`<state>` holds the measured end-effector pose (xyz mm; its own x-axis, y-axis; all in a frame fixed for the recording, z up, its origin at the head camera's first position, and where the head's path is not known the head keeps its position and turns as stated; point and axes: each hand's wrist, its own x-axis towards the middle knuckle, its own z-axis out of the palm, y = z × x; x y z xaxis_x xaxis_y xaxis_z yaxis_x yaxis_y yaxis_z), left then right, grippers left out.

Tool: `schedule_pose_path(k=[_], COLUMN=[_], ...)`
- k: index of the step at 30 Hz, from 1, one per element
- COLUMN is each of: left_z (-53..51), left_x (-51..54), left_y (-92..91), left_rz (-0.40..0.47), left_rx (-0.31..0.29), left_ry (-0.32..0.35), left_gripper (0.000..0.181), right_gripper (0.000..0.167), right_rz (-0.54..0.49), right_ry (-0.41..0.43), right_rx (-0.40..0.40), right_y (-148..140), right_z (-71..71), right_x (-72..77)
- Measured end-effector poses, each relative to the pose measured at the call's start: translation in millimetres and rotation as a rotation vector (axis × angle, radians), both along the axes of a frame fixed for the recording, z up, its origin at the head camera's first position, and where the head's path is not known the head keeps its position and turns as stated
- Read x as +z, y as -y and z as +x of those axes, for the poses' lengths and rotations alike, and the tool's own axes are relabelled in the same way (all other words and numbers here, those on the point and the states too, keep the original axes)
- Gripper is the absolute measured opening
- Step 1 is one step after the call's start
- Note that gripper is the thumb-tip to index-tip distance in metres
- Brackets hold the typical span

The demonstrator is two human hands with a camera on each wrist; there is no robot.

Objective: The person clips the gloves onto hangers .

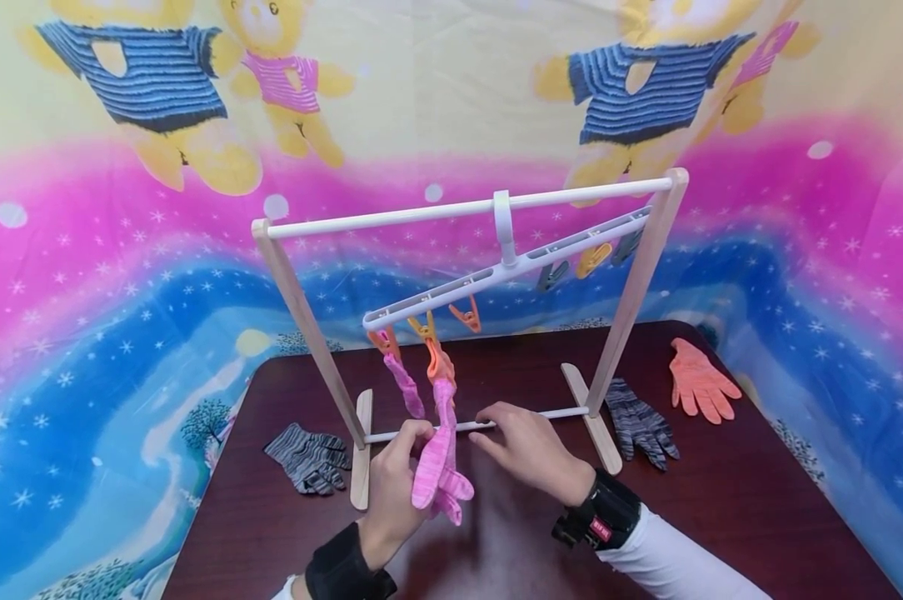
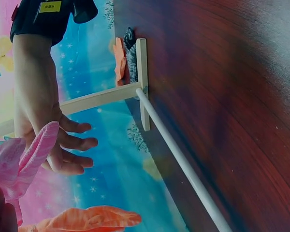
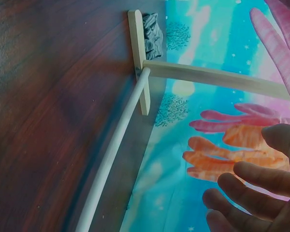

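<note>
Head view. Landmark: the drying rack.

Item: my left hand, in front of the rack's left half, thumb and fingers clamped on a loose pink glove.
Item: the loose pink glove, in front of the rack's lower bar, its fingers pointing down and toward me.
Item: my right hand, at the same bar near the rack's middle, fingers apart and bent slightly, holding nothing; whether it touches the bar I cannot tell.
Item: one white hanger, hooked over the rack's top bar, slanting, its left end nearer me.
Item: a small pink glove, within the rack's left half, pinned by the hanger's endmost orange clip.
Item: an orange glove, next along, pinned by a yellow clip, partly covered by my glove.
Item: a striped grey glove, on the table, left of the rack.
Item: a dark striped glove, just beside the rack's right foot.
Item: a coral glove, farther right of the rack.
</note>
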<state>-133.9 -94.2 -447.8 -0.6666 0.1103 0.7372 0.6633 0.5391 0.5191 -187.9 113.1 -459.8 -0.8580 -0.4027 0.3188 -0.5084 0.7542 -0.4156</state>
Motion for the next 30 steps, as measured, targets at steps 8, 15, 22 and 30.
schedule_pose_path(k=[8,15,22,30], left_z=[-2.3,-4.4,-9.5,-13.7], left_x=[-0.5,-2.8,-6.4,-7.9], left_y=[-5.9,-13.1,-20.6,-27.5], left_rz=[0.015,0.035,0.060,0.074], left_rx=[0.009,0.035,0.025,0.038], left_ry=[0.051,0.070,0.052,0.085], left_gripper=[0.028,0.026,0.026,0.024], right_gripper=[0.025,0.022,0.024,0.032], right_rz=[-0.016,-0.017,-0.120,-0.215], right_ry=[0.012,-0.017,-0.053,-0.079], right_rx=[-0.048,-0.143,-0.201,-0.210], right_y=[-4.9,-9.5,-13.7,-10.4], right_z=[-5.8,-14.4,-25.6,-35.6], right_x=[4.2,18.5,36.9,55.7])
